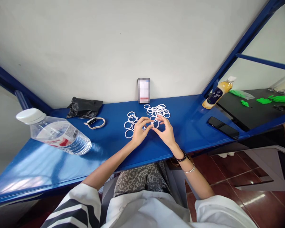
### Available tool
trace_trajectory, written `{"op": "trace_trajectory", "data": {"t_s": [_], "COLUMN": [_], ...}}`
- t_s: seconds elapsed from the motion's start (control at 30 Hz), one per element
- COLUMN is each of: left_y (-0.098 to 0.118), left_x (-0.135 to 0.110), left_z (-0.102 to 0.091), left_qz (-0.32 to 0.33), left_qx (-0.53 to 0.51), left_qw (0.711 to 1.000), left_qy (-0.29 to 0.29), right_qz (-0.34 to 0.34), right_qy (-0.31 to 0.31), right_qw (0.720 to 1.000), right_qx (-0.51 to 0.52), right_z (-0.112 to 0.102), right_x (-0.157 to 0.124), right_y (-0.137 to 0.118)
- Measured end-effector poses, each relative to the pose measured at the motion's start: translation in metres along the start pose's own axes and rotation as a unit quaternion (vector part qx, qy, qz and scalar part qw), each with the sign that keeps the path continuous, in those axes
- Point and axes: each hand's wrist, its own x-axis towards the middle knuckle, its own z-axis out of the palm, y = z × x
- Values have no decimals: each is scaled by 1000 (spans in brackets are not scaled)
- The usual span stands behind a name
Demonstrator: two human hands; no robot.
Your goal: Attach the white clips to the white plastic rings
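Note:
Both my hands meet over the blue table (109,142) and pinch small white plastic rings between them. My left hand (140,129) has its fingers curled around one white ring (145,128). In my right hand (166,131), the fingertips close on another white ring (156,123). A loose pile of several white rings (159,110) lies just beyond the hands, and a smaller group of white rings (130,122) lies to the left of them. A dark bead bracelet and a thin bangle circle my right wrist.
A clear water bottle (57,133) lies tilted at the left. A wristband watch (95,122) and a black bag (84,107) sit behind it. A small card (143,91) leans on the wall. A juice bottle (218,92) and a dark phone (223,127) are at the right.

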Motion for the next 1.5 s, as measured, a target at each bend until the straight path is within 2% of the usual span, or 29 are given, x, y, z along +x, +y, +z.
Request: {"op": "trace_trajectory", "data": {"t_s": [0.47, 0.87, 1.13, 1.5], "left_y": [-2, -2, 2, 0], "left_x": [-3, -4, -2, 1], "left_z": [1, 1, 1, 2], "left_qz": [76, 74, 31, -87], "left_qx": [80, 79, 56, -70], "left_qw": [994, 994, 998, 994], "left_qy": [12, 6, -3, -13], "right_qz": [-61, -80, -91, -101], "right_qy": [38, 55, 52, 24], "right_qw": [995, 991, 990, 990], "right_qx": [-67, -90, -93, -94], "right_z": [-3, -3, -3, -2], "right_x": [0, 0, 0, 1], "right_y": [-5, -7, -8, -6]}}
